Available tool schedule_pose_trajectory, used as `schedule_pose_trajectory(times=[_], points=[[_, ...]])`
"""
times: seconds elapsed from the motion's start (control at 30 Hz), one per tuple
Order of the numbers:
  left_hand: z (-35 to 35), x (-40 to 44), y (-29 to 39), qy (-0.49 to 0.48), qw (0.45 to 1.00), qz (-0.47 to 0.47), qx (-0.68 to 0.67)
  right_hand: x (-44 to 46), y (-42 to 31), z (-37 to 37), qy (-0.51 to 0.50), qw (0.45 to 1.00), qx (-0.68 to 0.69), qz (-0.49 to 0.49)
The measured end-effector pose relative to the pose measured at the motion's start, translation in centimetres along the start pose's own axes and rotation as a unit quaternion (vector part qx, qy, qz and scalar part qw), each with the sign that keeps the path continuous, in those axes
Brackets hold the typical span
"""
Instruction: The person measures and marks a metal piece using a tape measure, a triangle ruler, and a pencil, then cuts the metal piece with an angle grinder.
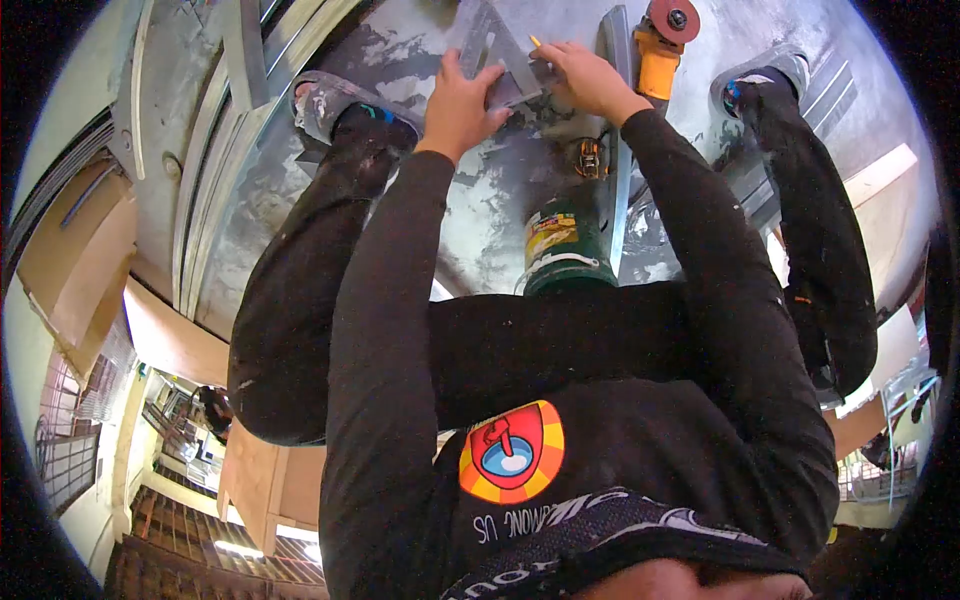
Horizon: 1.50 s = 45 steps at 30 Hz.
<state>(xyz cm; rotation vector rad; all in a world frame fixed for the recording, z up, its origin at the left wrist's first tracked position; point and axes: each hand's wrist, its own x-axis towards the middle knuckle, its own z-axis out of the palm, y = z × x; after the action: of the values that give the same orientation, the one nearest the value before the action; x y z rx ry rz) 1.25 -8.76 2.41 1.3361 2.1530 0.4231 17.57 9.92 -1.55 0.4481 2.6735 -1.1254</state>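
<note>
My left hand (460, 105) holds a triangular set square (516, 66) flat on the grey, smeared work surface, thumb and fingers on its lower part. Just right of it, my right hand (588, 80) pinches a pencil (536, 42), whose yellow end sticks out toward the square. Part of the pencil is hidden by the fingers. A long grey metal strip (617, 190) runs beneath my right wrist. Beyond that wrist lies an angle grinder (658, 66) with a yellow-orange body and a reddish disc.
A tape measure (591, 158) and a green bucket (562, 262) sit between my legs. Long metal profiles (205, 170) lie along the left. My feet rest on either side, with cardboard (75, 250) at far left. Shelving and a barred window show behind.
</note>
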Motion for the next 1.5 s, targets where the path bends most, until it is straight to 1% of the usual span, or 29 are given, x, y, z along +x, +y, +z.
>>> schedule_pose_trajectory(times=[0.1,0.17,0.3,0.4,0.57,0.63,0.73,0.97,1.27,1.5], points=[[0.4,-0.4,0.1,0.002,1.000,-0.019,0.000,-0.2,-0.4,-0.3,-0.007,1.000,0.028,-0.001],[0.4,-0.5,0.1,0.008,1.000,-0.027,0.008,-0.4,-0.3,-0.3,-0.001,0.997,0.076,0.002],[0.2,-0.7,0.0,0.001,1.000,-0.016,0.011,-0.3,0.3,-0.4,-0.013,0.998,0.066,-0.011],[0.3,-0.9,-0.2,0.003,1.000,-0.012,0.011,-0.5,0.3,-0.5,-0.030,0.996,0.078,0.017],[0.5,-0.9,-0.5,0.014,1.000,-0.008,0.012,-0.4,0.2,-0.6,-0.002,0.996,0.085,-0.016],[0.6,-0.8,-1.0,0.025,0.999,0.023,0.013,-0.4,0.1,-0.7,-0.006,0.996,0.090,-0.010],[0.5,-0.7,-1.4,0.012,1.000,0.026,-0.006,-0.4,-0.2,-0.9,-0.012,0.996,0.092,-0.002],[0.7,-0.6,-1.5,0.014,1.000,0.024,-0.003,-0.4,0.0,-0.7,-0.009,0.996,0.085,-0.010],[0.5,-0.1,-1.9,-0.018,1.000,0.018,-0.003,-0.2,0.3,-0.7,0.002,0.997,0.070,-0.037],[0.2,0.1,-2.0,-0.028,0.999,0.015,-0.006,-0.2,0.0,-1.0,-0.009,0.997,0.070,-0.024]])
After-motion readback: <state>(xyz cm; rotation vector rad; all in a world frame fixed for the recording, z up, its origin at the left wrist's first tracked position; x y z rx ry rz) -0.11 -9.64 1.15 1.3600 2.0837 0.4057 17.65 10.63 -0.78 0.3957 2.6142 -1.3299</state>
